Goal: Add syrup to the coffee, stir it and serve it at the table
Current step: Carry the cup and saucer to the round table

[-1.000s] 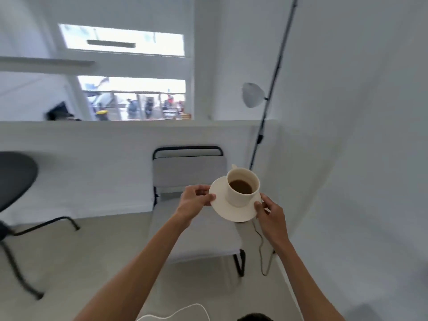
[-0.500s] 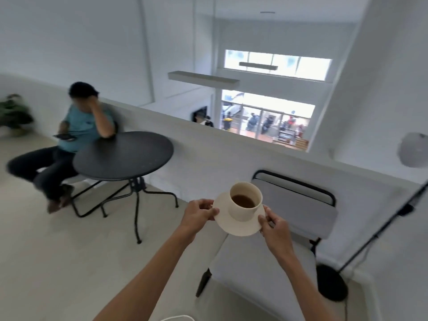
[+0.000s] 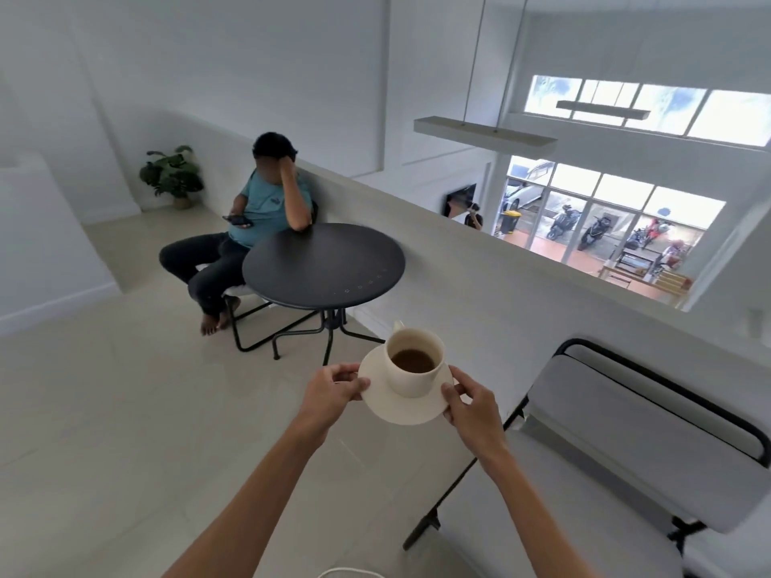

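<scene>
A cream cup (image 3: 411, 379) of dark coffee stands on a cream saucer (image 3: 390, 404), held in the air in front of me. My left hand (image 3: 331, 394) pinches the saucer's left rim and my right hand (image 3: 469, 404) grips its right rim. The cup's handle points away from me. Beyond the cup stands a round black table (image 3: 323, 264) with a bare top, on thin black legs.
A person in a teal shirt (image 3: 258, 210) sits at the table's far left side, holding a phone. A grey padded chair (image 3: 617, 452) with a black frame is close on my right. A low white wall (image 3: 479, 260) runs behind the table. A potted plant (image 3: 173, 177) stands in the far corner.
My view has swung left, so the black table and the seated person are now ahead and nearer. The grey chair has slid to the right. Both hands still hold the saucer.
</scene>
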`<state>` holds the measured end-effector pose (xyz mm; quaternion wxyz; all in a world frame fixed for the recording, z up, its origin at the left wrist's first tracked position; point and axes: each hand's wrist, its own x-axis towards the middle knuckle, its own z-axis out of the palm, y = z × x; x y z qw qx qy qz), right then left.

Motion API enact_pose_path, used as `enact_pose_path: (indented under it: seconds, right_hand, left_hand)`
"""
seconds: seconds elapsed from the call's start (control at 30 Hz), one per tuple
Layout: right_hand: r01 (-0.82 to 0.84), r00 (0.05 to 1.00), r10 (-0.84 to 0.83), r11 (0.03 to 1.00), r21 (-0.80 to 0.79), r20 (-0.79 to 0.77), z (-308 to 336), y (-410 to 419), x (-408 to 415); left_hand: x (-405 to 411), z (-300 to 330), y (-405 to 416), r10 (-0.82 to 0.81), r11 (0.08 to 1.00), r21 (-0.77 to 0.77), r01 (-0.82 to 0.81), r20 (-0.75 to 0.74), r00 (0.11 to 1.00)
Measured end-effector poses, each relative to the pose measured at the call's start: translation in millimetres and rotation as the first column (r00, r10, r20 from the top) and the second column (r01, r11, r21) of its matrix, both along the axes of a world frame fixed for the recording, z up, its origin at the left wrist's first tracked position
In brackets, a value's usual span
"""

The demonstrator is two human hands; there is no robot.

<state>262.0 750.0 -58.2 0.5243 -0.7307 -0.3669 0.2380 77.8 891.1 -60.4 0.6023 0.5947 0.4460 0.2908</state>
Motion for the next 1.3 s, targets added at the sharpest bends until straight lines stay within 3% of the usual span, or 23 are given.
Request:
enact_pose_path:
  seconds: [0.67, 1.3]
  right_hand:
    - [-0.088, 0.996, 0.087, 0.995, -0.038, -0.024, -42, 272, 2]
    - [-0.208, 0.975, 0.194, 0.968, -0.141, -0.110, -103, 536, 119]
  left_hand:
    - [-3, -49, 258, 0.125, 0.991, -0.035, -0.126, -0.021, 0.992]
    - [101, -106, 477, 0.342, 0.936, -0.027, -0.351, -0.175, 0.923]
